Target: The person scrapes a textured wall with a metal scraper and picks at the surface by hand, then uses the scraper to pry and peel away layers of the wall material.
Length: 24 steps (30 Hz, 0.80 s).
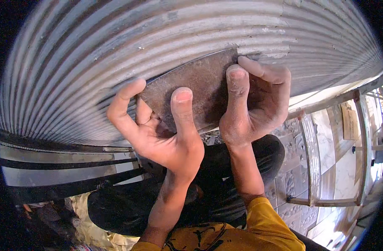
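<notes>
Matt, mottled metal plate (208, 83) at centre; ribbed, dull metal sheeting (166, 31) at 12 o'clock; matt cloth shirt (269, 221) at 5 o'clock.

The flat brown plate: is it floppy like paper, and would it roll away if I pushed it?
The flat brown plate is probably stiff, because it doesn't sag between the left hand and the right hand. It likely wouldn't roll, being flat with corners. Its dull, blotchy face looks more grippy than slippery.
</notes>
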{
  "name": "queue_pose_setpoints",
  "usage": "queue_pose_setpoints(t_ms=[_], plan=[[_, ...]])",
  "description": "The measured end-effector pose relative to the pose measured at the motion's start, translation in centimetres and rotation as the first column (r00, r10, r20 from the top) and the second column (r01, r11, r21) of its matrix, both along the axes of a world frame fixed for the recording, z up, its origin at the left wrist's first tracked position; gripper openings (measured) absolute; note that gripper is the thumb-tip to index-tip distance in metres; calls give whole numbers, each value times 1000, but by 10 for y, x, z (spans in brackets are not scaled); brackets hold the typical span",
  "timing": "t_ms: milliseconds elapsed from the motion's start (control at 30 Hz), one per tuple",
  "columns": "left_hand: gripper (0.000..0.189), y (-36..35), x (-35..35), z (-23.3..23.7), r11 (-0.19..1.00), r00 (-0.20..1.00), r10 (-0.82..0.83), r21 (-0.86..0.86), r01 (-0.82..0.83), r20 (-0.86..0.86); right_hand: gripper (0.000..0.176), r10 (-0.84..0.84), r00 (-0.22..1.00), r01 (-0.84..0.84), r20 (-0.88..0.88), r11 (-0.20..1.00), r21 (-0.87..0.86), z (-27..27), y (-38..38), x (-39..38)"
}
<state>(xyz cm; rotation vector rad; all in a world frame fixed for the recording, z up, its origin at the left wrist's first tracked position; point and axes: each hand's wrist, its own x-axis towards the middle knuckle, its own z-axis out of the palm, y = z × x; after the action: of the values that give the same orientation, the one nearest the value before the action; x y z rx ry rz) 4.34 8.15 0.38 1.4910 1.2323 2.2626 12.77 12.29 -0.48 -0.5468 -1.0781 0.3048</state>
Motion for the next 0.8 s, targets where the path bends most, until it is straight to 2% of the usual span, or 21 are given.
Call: queue_pose_setpoints(t_ms=[100,167,200,267,367,500,567,800], plan=[[49,2,2,2,999,996,-42,22,41,75,15,19,1000,-19,-17,1000,-16,-1,1,-1],[49,1,2,2,999,997,-41,19,40,68,16,25,999,-22,-31,996,88,0,6,-1],[49,1,3,2,999,997,-40,14,39,62,16,23,999,-20,-31,996,88,0,5,1],[49,-1,5,3,999,995,-46,0,47,86,19,-64,989,57,137,997,58,3,3,6],[50,1,2,1,999,996,-39,1,39,76,22,-72,976,53,205,994,96,1,3,8],[48,2,1,-2,1000,998,-29,11,28,53,20,-141,965,115,223,985,127,4,1,8],[48,2,2,-2,999,998,-39,21,38,53,17,-192,947,175,257,981,89,5,-2,9],[49,3,-1,-8,999,999,-25,32,23,44,20,-240,938,215,249,969,123,5,-1,8]])
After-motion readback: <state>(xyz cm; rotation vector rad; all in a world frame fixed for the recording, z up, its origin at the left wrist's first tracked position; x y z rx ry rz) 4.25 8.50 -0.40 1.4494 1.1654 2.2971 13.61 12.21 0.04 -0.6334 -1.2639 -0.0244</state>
